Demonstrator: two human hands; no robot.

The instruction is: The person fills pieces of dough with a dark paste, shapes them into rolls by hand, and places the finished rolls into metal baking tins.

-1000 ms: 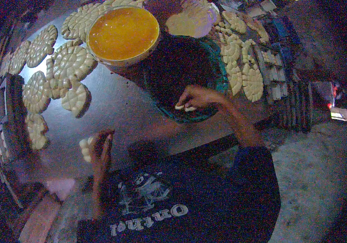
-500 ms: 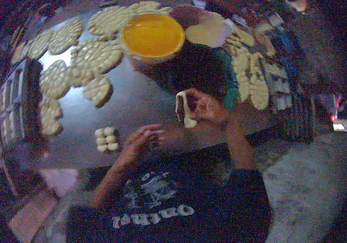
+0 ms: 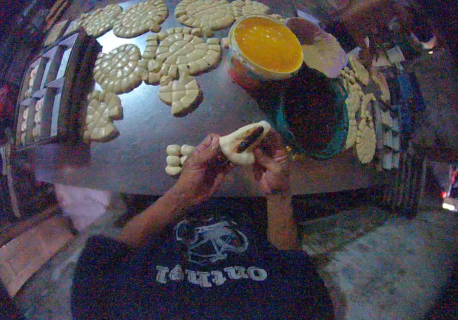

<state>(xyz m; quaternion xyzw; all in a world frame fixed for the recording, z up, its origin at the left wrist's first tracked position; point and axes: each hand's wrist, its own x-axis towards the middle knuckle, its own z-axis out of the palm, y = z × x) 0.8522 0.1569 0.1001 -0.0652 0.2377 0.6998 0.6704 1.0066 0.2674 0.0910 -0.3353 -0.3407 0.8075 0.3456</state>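
Note:
Between my two hands, above the table's near side, a flattened piece of pale dough [image 3: 234,143] is held up with a strip of dark filling [image 3: 251,138] along its middle. My left hand [image 3: 205,166] pinches the dough's left edge. My right hand [image 3: 273,166] grips its lower right edge with thumb and fingers. Several small dough balls [image 3: 173,160] sit in a tight cluster just left of my left hand, partly hidden by it. A teal tub of dark filling [image 3: 314,114] stands just beyond my right hand.
An orange-yellow liquid fills a clear bucket [image 3: 266,45] behind the tub. Flat rounds of portioned dough [image 3: 186,50] lie across the metal table [image 3: 138,117], with more dough pieces [image 3: 366,141] at right. A compartmented tray [image 3: 53,88] stands at the left edge.
My left hand has come up from beside the dough balls and taken hold of the dough. The dough has opened out, showing its filling. The whole view has shifted too.

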